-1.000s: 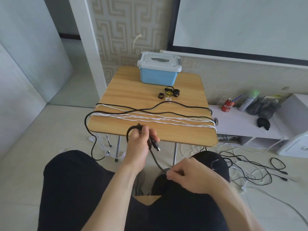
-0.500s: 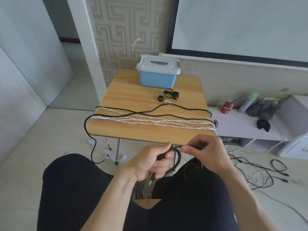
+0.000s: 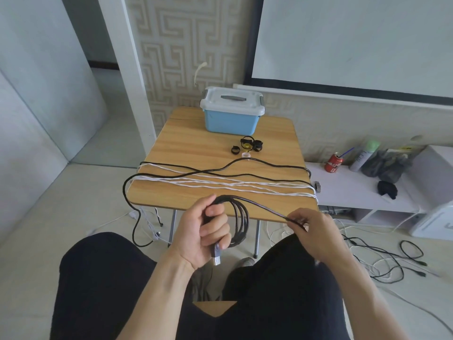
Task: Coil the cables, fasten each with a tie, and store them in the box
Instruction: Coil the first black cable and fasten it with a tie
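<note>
Left hand (image 3: 206,231) grips black coil (image 3: 241,224), plug at 6 o'clock. Right hand (image 3: 316,231) pinches cable's free run at 3 o'clock. Box (image 3: 231,119) closed, 12 o'clock on table (image 3: 186,141).

- Soft, even daylight fills the room, bright without being harsh.
- Pale sheen on the floor (image 3: 73,192) at left, where light spills in from the doorway side.
- Shadows stay faint under the table (image 3: 220,200).
- Wide-angle bending curves the wall lines at the edges.
- Slight softness overall, with mild blur.
</note>
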A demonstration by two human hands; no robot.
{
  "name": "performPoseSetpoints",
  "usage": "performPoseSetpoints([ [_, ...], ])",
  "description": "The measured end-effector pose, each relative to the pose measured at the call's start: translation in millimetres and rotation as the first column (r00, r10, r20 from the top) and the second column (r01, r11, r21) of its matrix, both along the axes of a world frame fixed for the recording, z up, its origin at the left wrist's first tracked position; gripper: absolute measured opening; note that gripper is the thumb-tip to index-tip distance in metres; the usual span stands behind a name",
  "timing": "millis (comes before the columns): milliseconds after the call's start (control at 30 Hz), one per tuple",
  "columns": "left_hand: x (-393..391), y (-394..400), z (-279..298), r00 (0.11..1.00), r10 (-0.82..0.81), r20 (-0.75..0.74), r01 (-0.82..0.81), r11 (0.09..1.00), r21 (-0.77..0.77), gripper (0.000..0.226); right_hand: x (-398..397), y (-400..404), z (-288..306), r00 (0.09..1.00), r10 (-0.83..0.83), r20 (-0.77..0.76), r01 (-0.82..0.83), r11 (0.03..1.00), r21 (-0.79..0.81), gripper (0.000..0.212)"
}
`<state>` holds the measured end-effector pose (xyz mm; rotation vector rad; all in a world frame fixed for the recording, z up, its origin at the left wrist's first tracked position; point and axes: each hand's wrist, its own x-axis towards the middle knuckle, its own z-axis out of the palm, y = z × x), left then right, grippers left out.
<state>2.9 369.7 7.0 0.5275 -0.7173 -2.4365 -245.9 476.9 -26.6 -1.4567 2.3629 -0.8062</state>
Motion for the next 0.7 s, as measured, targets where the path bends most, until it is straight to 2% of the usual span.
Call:
performPoseSetpoints([
  [100,0,-2,3,0.996,0.087,-0.024,-0.086,0.996,0.015,0.041,-11,6,0,0.998,-0.049,0.034,0.049,0.999,0.001,0.013],
  [200,-3,-3,3,0.985,0.151,-0.077,-0.143,0.984,0.102,0.042,-23,10,-3,0.990,-0.113,0.086,0.114,0.993,-0.008,0.011],
  [400,-1,-6,-6,0.966,0.244,-0.081,-0.230,0.960,0.157,0.043,-37,18,-8,0.955,-0.270,0.123,0.268,0.963,0.037,0.020],
  [533,3,-12,-8,0.933,0.351,-0.076,-0.329,0.921,0.211,0.045,-49,26,-19,0.921,-0.352,0.166,0.355,0.935,0.017,0.033],
  [600,10,-18,-9,0.913,0.399,-0.092,-0.365,0.895,0.256,0.045,-58,34,-24,0.891,-0.421,0.168,0.428,0.904,-0.004,0.030],
  [667,17,-24,-10,0.903,0.422,-0.084,-0.388,0.883,0.265,0.046,-67,42,-25,0.874,-0.397,0.279,0.414,0.910,-0.002,0.020],
  [700,20,-26,-11,0.900,0.430,-0.074,-0.398,0.879,0.261,0.046,-70,47,-26,0.870,-0.319,0.377,0.341,0.940,0.008,0.018],
])
